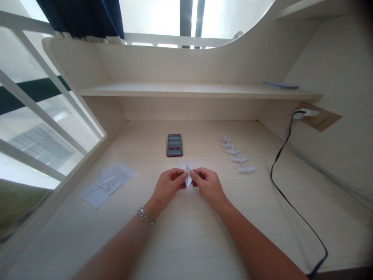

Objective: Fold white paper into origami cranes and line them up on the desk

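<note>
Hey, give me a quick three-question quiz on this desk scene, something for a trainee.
1. True or false: the left hand and the right hand both pinch the same small white paper.
2. How many paper cranes lie in the row to the right of the hands?
3. What lies on the desk just beyond the hands? A) phone B) mug C) scissors

Key: 1 true; 2 five; 3 A.
</note>
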Action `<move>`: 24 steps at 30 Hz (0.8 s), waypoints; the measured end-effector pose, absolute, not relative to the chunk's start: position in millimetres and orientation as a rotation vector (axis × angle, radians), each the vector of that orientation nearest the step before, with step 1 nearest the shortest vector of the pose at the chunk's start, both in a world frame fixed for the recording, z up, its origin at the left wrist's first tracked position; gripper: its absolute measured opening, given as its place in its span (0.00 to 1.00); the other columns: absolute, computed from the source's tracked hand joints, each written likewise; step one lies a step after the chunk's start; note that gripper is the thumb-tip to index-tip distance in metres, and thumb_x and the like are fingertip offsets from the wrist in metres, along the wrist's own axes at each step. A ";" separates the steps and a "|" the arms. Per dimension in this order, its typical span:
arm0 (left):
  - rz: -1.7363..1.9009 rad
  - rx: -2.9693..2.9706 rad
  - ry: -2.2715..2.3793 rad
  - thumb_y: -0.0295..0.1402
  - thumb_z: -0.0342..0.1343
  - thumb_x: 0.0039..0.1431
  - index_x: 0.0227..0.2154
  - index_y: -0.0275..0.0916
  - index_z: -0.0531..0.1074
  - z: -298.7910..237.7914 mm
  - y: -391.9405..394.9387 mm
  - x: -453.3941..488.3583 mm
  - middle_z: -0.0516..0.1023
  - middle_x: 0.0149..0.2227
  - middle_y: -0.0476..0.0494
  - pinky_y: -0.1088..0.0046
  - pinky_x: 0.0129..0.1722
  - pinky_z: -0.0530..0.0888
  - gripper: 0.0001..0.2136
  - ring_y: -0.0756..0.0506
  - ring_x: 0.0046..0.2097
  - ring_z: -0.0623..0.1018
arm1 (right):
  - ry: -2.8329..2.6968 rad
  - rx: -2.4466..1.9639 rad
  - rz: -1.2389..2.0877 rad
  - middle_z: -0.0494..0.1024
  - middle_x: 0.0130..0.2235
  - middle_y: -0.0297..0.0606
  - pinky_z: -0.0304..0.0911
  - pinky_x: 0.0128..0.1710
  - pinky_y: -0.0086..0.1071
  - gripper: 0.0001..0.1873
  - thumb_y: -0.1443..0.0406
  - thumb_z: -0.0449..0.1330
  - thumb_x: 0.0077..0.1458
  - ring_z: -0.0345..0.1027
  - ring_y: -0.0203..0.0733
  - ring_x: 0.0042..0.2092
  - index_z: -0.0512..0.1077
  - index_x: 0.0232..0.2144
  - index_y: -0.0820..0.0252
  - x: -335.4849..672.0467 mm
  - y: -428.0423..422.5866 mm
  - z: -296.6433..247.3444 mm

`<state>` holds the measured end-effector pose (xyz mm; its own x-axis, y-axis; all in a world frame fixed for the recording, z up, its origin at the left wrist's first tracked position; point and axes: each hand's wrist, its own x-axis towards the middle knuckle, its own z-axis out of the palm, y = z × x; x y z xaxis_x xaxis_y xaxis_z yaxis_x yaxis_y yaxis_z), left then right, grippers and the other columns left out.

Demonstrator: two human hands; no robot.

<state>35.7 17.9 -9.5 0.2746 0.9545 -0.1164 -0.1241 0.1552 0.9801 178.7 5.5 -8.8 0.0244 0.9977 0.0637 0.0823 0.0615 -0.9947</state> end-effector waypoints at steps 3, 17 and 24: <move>0.963 1.134 0.988 0.39 0.59 0.46 0.30 0.33 0.72 -9.0 18.1 34.6 0.74 0.27 0.44 0.73 0.30 0.70 0.13 0.50 0.29 0.73 | -1.283 -1.239 1.112 0.71 0.21 0.35 0.61 0.25 0.29 0.14 0.58 0.56 0.49 0.64 0.35 0.24 0.72 0.26 0.64 178.4 4.9 -8.4; 0.774 1.177 0.938 0.38 0.60 0.44 0.23 0.33 0.72 -1.0 16.4 32.9 0.71 0.21 0.47 0.76 0.24 0.67 0.11 0.53 0.23 0.69 | -1.323 -1.233 1.119 0.75 0.25 0.36 0.61 0.27 0.30 0.10 0.61 0.60 0.44 0.65 0.36 0.27 0.74 0.27 0.62 188.1 7.6 -4.7; 0.757 1.256 0.959 0.36 0.58 0.46 0.24 0.33 0.72 0.9 15.8 31.0 0.71 0.22 0.47 0.78 0.24 0.65 0.09 0.53 0.23 0.68 | -1.243 -1.211 1.231 0.73 0.24 0.36 0.60 0.25 0.29 0.12 0.60 0.60 0.44 0.63 0.34 0.25 0.75 0.28 0.64 188.4 6.0 -2.4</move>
<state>31.0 15.8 0.9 0.4262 0.8881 -0.1721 0.0378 0.1726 0.9843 188.4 6.0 -2.4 -0.0334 0.9994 -0.0076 0.0175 -0.0070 -0.9998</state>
